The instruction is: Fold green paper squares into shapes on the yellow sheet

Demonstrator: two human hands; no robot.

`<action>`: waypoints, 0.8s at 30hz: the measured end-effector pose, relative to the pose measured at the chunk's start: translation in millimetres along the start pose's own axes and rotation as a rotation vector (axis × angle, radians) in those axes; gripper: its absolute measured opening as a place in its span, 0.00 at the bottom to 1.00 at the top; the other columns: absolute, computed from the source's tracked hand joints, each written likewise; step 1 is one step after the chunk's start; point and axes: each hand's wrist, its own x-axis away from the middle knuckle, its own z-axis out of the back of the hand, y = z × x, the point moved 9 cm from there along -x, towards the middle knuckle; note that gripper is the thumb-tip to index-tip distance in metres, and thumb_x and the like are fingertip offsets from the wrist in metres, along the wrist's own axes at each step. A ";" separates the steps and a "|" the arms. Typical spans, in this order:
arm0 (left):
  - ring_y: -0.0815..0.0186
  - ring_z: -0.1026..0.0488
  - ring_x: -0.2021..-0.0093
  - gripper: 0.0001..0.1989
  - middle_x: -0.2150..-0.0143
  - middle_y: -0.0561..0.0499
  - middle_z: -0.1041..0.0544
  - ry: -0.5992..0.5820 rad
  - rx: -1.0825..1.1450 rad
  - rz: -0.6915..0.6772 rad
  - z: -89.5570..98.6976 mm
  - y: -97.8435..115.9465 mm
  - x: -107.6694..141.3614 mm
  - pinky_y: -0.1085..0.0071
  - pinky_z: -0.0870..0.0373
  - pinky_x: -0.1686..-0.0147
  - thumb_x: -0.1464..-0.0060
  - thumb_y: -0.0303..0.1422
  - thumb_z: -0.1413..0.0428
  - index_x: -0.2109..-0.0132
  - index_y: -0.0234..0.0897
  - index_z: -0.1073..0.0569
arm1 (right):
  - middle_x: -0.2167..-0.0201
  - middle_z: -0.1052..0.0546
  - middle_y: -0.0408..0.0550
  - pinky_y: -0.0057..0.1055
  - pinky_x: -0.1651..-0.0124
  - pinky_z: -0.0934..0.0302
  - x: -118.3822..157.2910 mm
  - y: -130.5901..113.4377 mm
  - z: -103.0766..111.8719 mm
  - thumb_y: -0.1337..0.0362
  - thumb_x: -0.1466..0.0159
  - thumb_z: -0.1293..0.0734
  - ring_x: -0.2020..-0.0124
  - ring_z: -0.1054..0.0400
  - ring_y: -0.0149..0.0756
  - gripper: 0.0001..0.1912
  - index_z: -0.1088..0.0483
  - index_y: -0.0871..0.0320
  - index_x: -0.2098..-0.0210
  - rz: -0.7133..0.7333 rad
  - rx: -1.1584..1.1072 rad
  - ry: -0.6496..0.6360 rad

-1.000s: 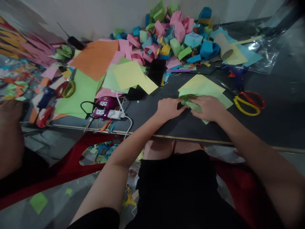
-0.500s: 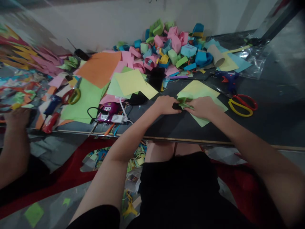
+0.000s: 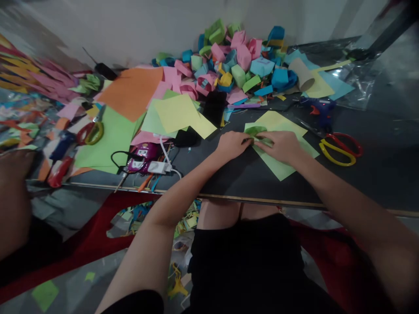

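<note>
Both hands meet over a small curled piece of green paper [image 3: 255,130] near the middle of the table. My left hand [image 3: 233,144] pinches its left end, fingertips close to those of the other hand. My right hand [image 3: 282,145] grips its right side between thumb and fingers. Beneath lie a pale green sheet [image 3: 280,169] and a pale yellow sheet [image 3: 278,120], overlapping. The fingers partly hide the curled piece. Right of my right hand rest scissors with red and yellow handles [image 3: 338,150] and a blue glue gun [image 3: 322,109].
A heap of folded coloured paper pieces [image 3: 240,65] stands against the wall. To the left are orange sheets [image 3: 134,91], green sheets [image 3: 101,148], a purple power socket [image 3: 144,157] with cables, and a second pair of scissors [image 3: 94,131]. Another person's hand [image 3: 16,163] is at far left.
The curled green piece has risen and shows more of its rounded shape. My fingers have shifted slightly around it. The whole view has moved a little.
</note>
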 end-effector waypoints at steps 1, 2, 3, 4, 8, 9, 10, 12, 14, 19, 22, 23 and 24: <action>0.59 0.22 0.64 0.18 0.68 0.46 0.19 0.020 0.031 0.005 -0.2 1.0 -2.2 0.68 0.38 0.67 0.32 0.42 0.48 0.61 0.40 0.17 | 0.62 0.15 0.52 0.35 0.64 0.38 0.5 3.5 0.7 0.45 0.29 0.38 0.62 0.21 0.45 0.26 0.22 0.53 0.42 -0.003 -0.040 0.020; 0.60 0.24 0.66 0.19 0.69 0.46 0.20 0.039 0.065 0.011 -0.2 1.7 -3.8 0.68 0.39 0.68 0.31 0.42 0.48 0.64 0.39 0.18 | 0.62 0.15 0.52 0.35 0.64 0.37 1.4 7.0 0.9 0.45 0.31 0.35 0.62 0.21 0.45 0.28 0.25 0.53 0.39 -0.006 -0.082 0.035; 0.61 0.25 0.68 0.21 0.71 0.47 0.22 0.058 0.100 0.020 0.1 1.8 -5.0 0.68 0.40 0.68 0.31 0.43 0.49 0.67 0.39 0.19 | 0.63 0.15 0.51 0.35 0.64 0.36 2.2 10.2 0.7 0.45 0.32 0.33 0.63 0.21 0.45 0.29 0.27 0.53 0.37 -0.011 -0.125 0.047; 0.62 0.26 0.69 0.22 0.73 0.47 0.23 0.074 0.132 0.035 0.6 1.3 -6.1 0.68 0.42 0.69 0.31 0.42 0.49 0.69 0.39 0.21 | 0.63 0.15 0.50 0.35 0.64 0.35 2.8 13.0 0.4 0.47 0.33 0.32 0.63 0.21 0.45 0.31 0.30 0.53 0.35 -0.017 -0.168 0.057; 0.63 0.28 0.71 0.21 0.76 0.48 0.27 0.100 0.190 0.120 2.9 -3.6 -11.0 0.67 0.44 0.71 0.33 0.39 0.48 0.74 0.38 0.25 | 0.64 0.16 0.48 0.35 0.63 0.33 -2.0 15.3 -0.2 0.52 0.33 0.32 0.66 0.21 0.43 0.29 0.32 0.51 0.34 -0.016 -0.258 0.063; 0.63 0.29 0.71 0.20 0.76 0.48 0.27 0.099 0.192 0.137 3.3 -4.4 -12.4 0.67 0.44 0.71 0.35 0.39 0.47 0.75 0.38 0.26 | 0.64 0.16 0.48 0.35 0.63 0.33 -4.9 14.3 0.5 0.52 0.33 0.32 0.66 0.21 0.42 0.29 0.32 0.50 0.35 -0.011 -0.262 0.057; 0.63 0.28 0.71 0.20 0.76 0.47 0.28 0.098 0.192 0.154 3.8 -5.3 -13.6 0.67 0.44 0.71 0.36 0.38 0.46 0.76 0.37 0.26 | 0.64 0.16 0.48 0.35 0.62 0.34 -8.3 13.4 1.7 0.52 0.33 0.32 0.66 0.21 0.42 0.28 0.32 0.50 0.35 -0.010 -0.265 0.050; 0.63 0.28 0.71 0.19 0.76 0.47 0.28 0.100 0.191 0.182 4.3 -6.8 -14.6 0.67 0.43 0.71 0.37 0.38 0.45 0.76 0.37 0.27 | 0.65 0.16 0.48 0.36 0.61 0.34 -15.4 12.9 4.7 0.52 0.33 0.31 0.66 0.21 0.43 0.31 0.34 0.51 0.33 -0.019 -0.275 0.023; 0.63 0.28 0.71 0.20 0.76 0.48 0.28 0.117 0.186 0.201 5.1 -8.0 -13.1 0.67 0.42 0.71 0.36 0.38 0.47 0.76 0.38 0.27 | 0.66 0.16 0.48 0.36 0.60 0.35 -21.4 13.0 7.0 0.51 0.35 0.30 0.67 0.22 0.44 0.35 0.37 0.53 0.31 -0.027 -0.281 -0.023; 0.64 0.29 0.72 0.22 0.76 0.48 0.25 0.211 0.163 0.210 8.2 -9.2 -3.1 0.67 0.39 0.72 0.34 0.41 0.52 0.75 0.39 0.26 | 0.64 0.15 0.48 0.36 0.58 0.37 -24.6 11.8 9.6 0.52 0.35 0.30 0.67 0.24 0.41 0.33 0.32 0.50 0.32 -0.008 -0.245 -0.067; 0.63 0.28 0.70 0.21 0.76 0.47 0.24 0.213 0.162 0.212 7.0 -10.5 -1.3 0.67 0.38 0.71 0.35 0.42 0.51 0.73 0.39 0.24 | 0.61 0.15 0.47 0.37 0.58 0.37 -20.3 10.7 5.0 0.54 0.34 0.31 0.66 0.25 0.39 0.19 0.19 0.48 0.46 -0.018 -0.226 -0.059; 0.62 0.27 0.70 0.21 0.75 0.47 0.23 0.209 0.168 0.219 6.9 -11.9 -1.7 0.67 0.37 0.70 0.36 0.43 0.50 0.72 0.39 0.23 | 0.61 0.15 0.48 0.37 0.58 0.37 -18.7 10.7 3.5 0.54 0.33 0.31 0.65 0.25 0.40 0.16 0.17 0.48 0.49 -0.032 -0.213 -0.053; 0.62 0.26 0.68 0.20 0.74 0.47 0.23 0.205 0.173 0.232 7.2 -13.8 -2.4 0.67 0.36 0.70 0.36 0.43 0.49 0.71 0.39 0.22 | 0.61 0.15 0.49 0.38 0.57 0.37 -17.2 10.6 3.0 0.53 0.33 0.32 0.64 0.25 0.41 0.16 0.16 0.49 0.52 -0.048 -0.192 -0.038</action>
